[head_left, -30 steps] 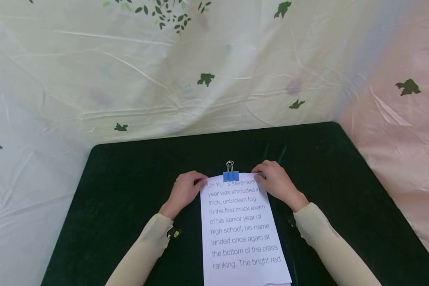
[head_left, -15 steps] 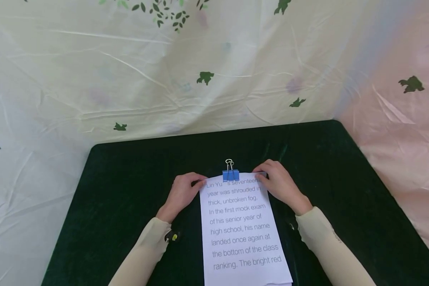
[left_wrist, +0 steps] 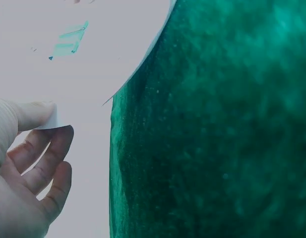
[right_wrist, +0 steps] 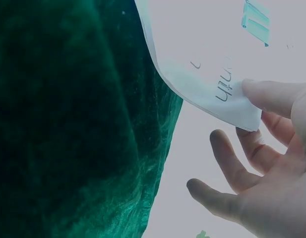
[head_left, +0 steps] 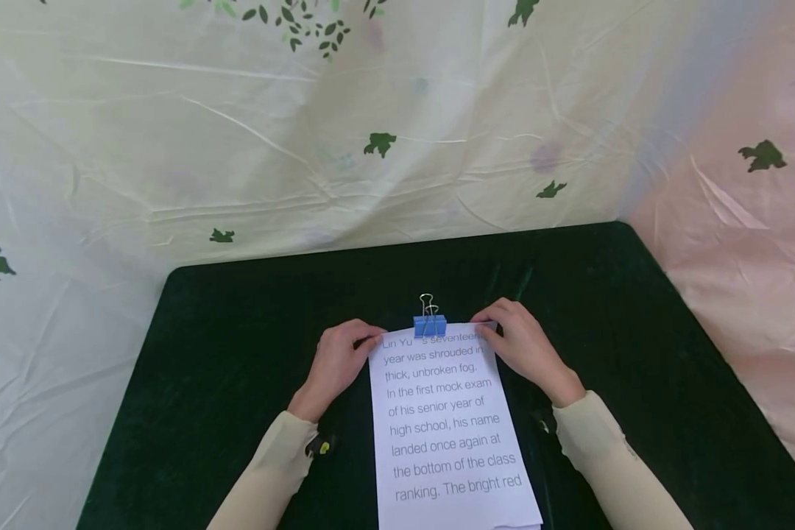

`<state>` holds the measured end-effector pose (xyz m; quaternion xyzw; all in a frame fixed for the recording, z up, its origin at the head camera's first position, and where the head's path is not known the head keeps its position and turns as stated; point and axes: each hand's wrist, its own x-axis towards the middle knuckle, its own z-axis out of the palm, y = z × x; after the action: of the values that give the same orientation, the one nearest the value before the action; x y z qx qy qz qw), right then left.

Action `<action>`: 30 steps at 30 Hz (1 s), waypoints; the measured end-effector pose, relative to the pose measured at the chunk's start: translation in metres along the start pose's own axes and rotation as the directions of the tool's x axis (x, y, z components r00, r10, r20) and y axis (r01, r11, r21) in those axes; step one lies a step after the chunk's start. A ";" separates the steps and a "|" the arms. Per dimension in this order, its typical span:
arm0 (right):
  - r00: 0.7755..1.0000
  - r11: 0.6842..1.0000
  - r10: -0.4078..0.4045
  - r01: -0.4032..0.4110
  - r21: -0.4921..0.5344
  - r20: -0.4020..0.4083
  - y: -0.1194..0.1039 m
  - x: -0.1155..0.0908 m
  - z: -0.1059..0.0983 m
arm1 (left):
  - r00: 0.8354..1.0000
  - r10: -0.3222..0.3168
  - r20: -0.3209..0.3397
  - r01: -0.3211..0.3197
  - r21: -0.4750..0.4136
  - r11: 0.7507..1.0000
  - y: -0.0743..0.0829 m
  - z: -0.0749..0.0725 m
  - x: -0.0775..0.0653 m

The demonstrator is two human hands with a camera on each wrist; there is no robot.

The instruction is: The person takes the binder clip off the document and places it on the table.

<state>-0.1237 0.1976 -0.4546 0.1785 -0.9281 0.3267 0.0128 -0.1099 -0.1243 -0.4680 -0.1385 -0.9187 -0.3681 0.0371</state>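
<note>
a person's left hand [head_left: 334, 361], to the left of the middle of a dark green counter [head_left: 258, 309], pinches the upper left corner of a stack of printed sheets [head_left: 444, 434], thumb on top and fingers beneath. behind it, a pale left sleeve [head_left: 268, 460] reaches in from the near edge, a small dark object [head_left: 318, 446] at its cuff.

at center, the sheets lie text-up, their top toward the counter's far edge and their lower end running toward the near edge, out of the head view. a blue binder clip [head_left: 430, 326] bites the top edge midway between the hands, its wire handles [head_left: 427, 300] standing up.

to the right, the right hand [head_left: 528, 350] pinches the upper right corner, again thumb above, while the right sleeve [head_left: 609, 456] slants in from the near edge.

the step in hand appears to be holding the clipped stack straight by its two top corners. the next move likely calls for an even grip, with corners kept level, before either hand goes to the clip's handles.
</note>
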 end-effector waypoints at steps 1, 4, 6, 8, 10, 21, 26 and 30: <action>1.000 1.000 -0.004 0.004 0.002 -0.002 0.000 0.000 0.000 | 1.000 0.012 -0.004 -0.012 0.005 1.000 0.001 -0.001 0.000; 1.000 1.000 -0.017 0.017 0.011 -0.010 0.000 -0.001 -0.002 | 0.999 0.048 -0.018 -0.047 0.016 0.999 0.003 -0.002 -0.002; 1.000 1.000 -0.024 0.024 0.015 -0.013 0.000 -0.001 -0.003 | 0.997 0.070 -0.024 -0.070 0.022 0.997 0.003 -0.003 -0.002; 0.999 0.999 -0.028 0.028 0.023 -0.016 0.001 -0.001 -0.004 | 0.996 0.090 -0.030 -0.089 0.028 0.996 0.004 -0.004 -0.003; 0.999 0.999 -0.028 0.028 0.030 -0.019 0.001 -0.002 -0.004 | 0.994 0.107 -0.035 -0.106 0.033 0.994 0.004 -0.004 -0.004; 1.000 0.993 -0.005 0.005 0.117 0.002 -0.004 -0.006 -0.006 | 0.989 0.137 -0.047 -0.135 0.037 0.990 0.005 -0.004 -0.008; 0.999 0.985 -0.023 0.017 0.169 0.037 -0.011 -0.005 -0.009 | 0.988 0.144 -0.048 -0.142 0.038 0.989 0.008 -0.004 -0.008; 0.995 0.980 -0.024 0.004 0.199 0.101 -0.016 -0.002 -0.010 | 0.986 0.159 -0.051 -0.157 0.039 0.987 0.009 -0.004 -0.008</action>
<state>-0.1177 0.1928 -0.4377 0.2019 -0.8890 0.4079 -0.0507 -0.0997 -0.1231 -0.4606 -0.2001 -0.9099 -0.3513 0.0931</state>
